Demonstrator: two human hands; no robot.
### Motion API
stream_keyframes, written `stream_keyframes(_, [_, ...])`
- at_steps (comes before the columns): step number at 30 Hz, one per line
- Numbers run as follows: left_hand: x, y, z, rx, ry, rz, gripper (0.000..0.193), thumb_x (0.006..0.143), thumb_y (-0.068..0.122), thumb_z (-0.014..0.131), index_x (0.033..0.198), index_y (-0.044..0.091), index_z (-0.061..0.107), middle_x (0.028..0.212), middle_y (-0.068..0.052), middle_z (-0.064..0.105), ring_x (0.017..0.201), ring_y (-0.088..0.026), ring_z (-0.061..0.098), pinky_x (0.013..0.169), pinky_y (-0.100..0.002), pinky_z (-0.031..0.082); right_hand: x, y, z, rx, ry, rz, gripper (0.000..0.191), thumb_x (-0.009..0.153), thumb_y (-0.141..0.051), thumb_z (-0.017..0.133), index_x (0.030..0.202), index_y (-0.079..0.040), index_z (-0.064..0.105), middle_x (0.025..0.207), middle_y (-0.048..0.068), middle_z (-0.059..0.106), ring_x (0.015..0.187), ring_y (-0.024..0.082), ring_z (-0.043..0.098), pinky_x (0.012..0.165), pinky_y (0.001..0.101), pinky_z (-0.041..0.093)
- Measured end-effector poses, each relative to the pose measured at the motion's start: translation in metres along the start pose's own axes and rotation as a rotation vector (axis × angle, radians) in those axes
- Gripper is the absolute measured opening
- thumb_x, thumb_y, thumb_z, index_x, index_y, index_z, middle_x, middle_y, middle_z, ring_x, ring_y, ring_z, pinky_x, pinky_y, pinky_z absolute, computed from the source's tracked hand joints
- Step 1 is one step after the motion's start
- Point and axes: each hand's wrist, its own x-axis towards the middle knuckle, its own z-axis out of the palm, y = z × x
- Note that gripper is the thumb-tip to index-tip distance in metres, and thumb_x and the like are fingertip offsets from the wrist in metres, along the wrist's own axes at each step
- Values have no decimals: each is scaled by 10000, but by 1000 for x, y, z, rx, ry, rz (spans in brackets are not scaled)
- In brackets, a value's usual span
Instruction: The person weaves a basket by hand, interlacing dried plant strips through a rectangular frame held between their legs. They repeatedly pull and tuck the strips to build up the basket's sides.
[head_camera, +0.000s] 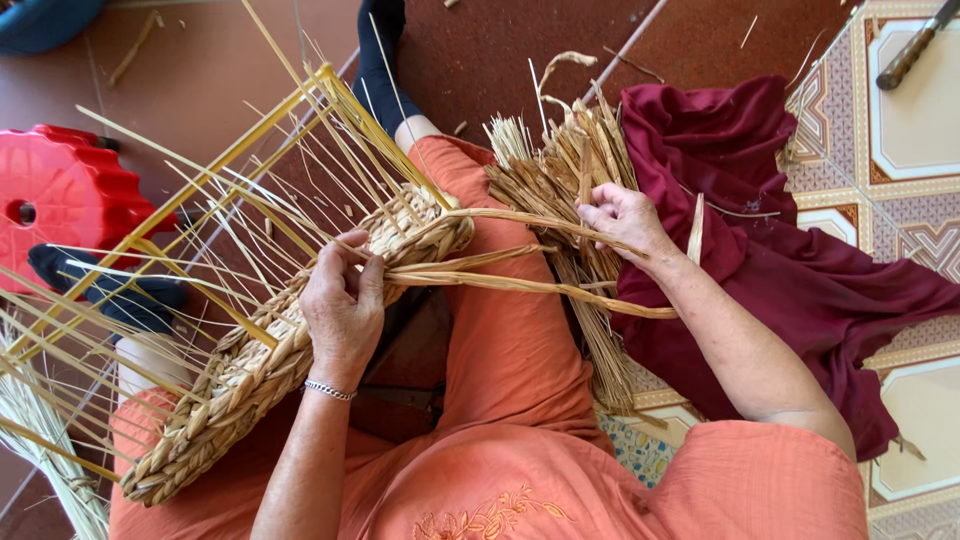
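Note:
A half-woven straw basket lies tilted across my lap, its thin yellow upright stakes fanning out to the upper left. My left hand presses on the braided rim of the basket, fingers curled over the weave. My right hand is raised to the right and pinches a long flat straw strand that runs back to the basket's end. A second strand trails lower toward my right forearm.
A bundle of loose dried straw lies by my right knee on a dark red cloth. A red plastic stool stands at the left. Patterned floor tiles are at the right, with a dark stick at the top corner.

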Motion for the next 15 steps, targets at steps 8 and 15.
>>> stream_keyframes(8, [-3,-1,1,-33,5,21,217,942,76,747,1147,38,690,800,-13,639,614,-88,528,577,-269,468,22,-48,3,-120,33,-397,128,1005,-129,714,903,-52,714,793,31,717,697,84,656,589,254,560])
stream_keyframes(15, [-3,1,0,1,8,24,157,972,103,745,1113,46,705,763,-26,619,600,-97,527,551,-275,455,7,-190,-36,177,338,-730,105,1071,-36,681,970,-59,693,911,89,732,775,149,713,677,302,618])
